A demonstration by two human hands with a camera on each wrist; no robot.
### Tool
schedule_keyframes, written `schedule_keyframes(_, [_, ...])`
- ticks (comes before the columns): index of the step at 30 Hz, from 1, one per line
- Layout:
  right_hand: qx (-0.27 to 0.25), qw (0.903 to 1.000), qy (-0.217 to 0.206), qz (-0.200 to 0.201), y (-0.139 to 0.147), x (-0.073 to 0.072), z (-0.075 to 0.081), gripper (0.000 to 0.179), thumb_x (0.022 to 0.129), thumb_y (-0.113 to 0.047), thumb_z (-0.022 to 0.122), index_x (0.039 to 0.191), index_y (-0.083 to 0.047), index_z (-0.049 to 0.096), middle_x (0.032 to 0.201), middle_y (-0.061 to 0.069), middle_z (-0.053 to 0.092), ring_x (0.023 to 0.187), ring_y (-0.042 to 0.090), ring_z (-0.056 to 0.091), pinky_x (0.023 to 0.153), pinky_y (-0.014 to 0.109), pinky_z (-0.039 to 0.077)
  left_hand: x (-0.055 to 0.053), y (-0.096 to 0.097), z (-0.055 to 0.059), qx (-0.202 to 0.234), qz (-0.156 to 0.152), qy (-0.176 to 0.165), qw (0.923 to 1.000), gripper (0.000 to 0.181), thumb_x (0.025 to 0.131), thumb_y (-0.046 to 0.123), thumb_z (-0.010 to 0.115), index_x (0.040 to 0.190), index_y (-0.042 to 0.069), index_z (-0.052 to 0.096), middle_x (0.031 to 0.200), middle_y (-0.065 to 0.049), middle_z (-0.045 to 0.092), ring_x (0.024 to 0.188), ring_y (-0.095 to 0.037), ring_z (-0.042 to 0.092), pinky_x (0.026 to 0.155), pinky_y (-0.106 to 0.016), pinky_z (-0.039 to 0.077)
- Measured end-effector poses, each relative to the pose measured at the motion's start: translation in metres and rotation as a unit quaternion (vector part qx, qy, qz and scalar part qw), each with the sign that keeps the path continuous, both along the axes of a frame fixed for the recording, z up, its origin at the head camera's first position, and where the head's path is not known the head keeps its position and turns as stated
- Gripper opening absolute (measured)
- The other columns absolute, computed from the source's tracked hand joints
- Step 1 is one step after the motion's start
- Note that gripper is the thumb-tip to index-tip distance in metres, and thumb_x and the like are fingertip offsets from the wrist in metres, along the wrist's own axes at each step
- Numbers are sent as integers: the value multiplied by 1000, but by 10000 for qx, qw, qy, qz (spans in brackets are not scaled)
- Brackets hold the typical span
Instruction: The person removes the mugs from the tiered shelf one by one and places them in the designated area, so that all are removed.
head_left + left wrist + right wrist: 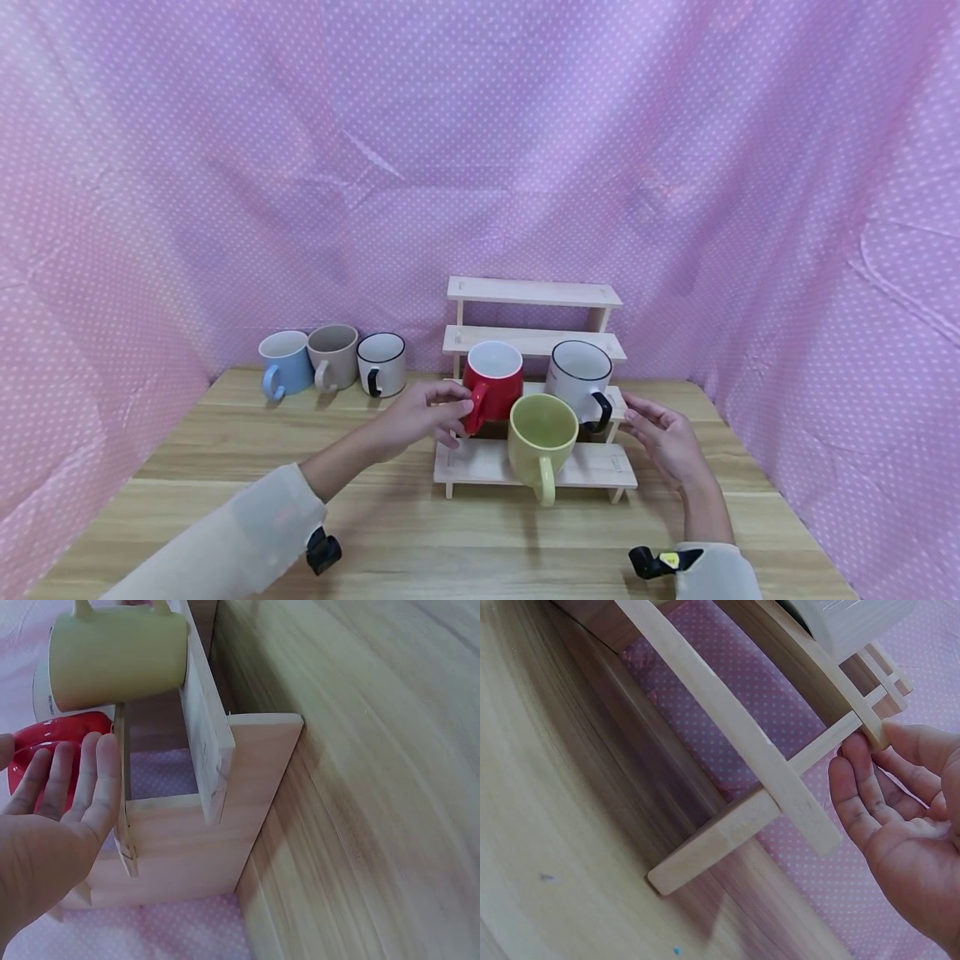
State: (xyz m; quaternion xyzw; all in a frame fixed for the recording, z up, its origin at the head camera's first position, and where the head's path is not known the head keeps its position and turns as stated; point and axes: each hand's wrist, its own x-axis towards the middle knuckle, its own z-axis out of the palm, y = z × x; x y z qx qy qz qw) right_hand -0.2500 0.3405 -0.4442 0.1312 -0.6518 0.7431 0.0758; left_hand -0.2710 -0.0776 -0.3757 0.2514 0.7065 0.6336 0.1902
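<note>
My left hand (412, 421) pinches the handle of a red mug (508, 393) with a white inside, thumb in front and fingers behind. The mug sits at the left of the second-lowest step of a pale wooden tiered shelf (471, 463). At the right end of that same step, my right hand (919, 840) grips the board's end between thumb and fingertips. Between the hands, a white mug (572, 385) with a black rim and handle stands on this step. A yellow-green mug (534, 450) is on the lowest step, its handle toward me.
Left of the shelf, a blue mug (294, 371), a grey-beige mug (343, 362) and a small white mug with a black handle (388, 375) stand in a row on the wooden table (375, 533). A pink dotted cloth (480, 167) hangs behind and at the sides.
</note>
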Motion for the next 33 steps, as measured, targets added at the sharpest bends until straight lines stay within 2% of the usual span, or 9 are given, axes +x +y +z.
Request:
schedule_keyframes(8, [20,10000,-30,-85,1,1,-1,47,102,2,59,138,25,39,122,-2,71,107,10,68,90,27,58,5,5,0,317,-22,-665,9973,32,104,17,61,124,-7,60,109,-15,68,94,-29,69,86,-47,62])
schedule_keyframes(14, [83,9999,-6,-77,3,-2,-4,44,102,0,59,139,20,46,123,-4,71,109,9,68,92,28,58,8,8,4,267,38,-768,9967,30,105,18,58,121,-8,61,109,-19,66,97,-31,69,91,-45,60])
schedule_keyframes(20, [128,9998,-99,-132,2,-2,-3,49,102,-2,61,139,22,41,122,-3,71,108,10,68,93,30,58,10,11,6,300,346,-1040,9935,39,106,26,58,124,-9,60,111,-25,65,92,-28,70,89,-41,61])
schedule_keyframes(24, [192,9995,-148,-182,1,-2,-2,51,102,-4,62,140,22,40,122,-4,71,108,10,68,93,29,58,13,15,7,379,695,-1037,9915,42,106,29,58,125,-8,60,102,-17,66,87,-25,69,86,-38,62])
schedule_keyframes(27, [210,9994,-174,-204,1,-2,-1,50,102,-5,62,140,21,41,122,-4,71,108,10,68,93,28,58,15,18,7,434,929,-932,9904,42,105,31,60,118,-8,62,95,-12,64,86,-25,67,83,-37,62])
schedule_keyframes(33, [193,9994,-212,-188,1,-2,0,47,102,-4,61,139,20,44,121,-5,71,108,10,69,93,28,58,16,21,5,573,1160,-865,9878,34,103,28,63,107,-6,65,92,-10,64,88,-28,66,80,-35,62])
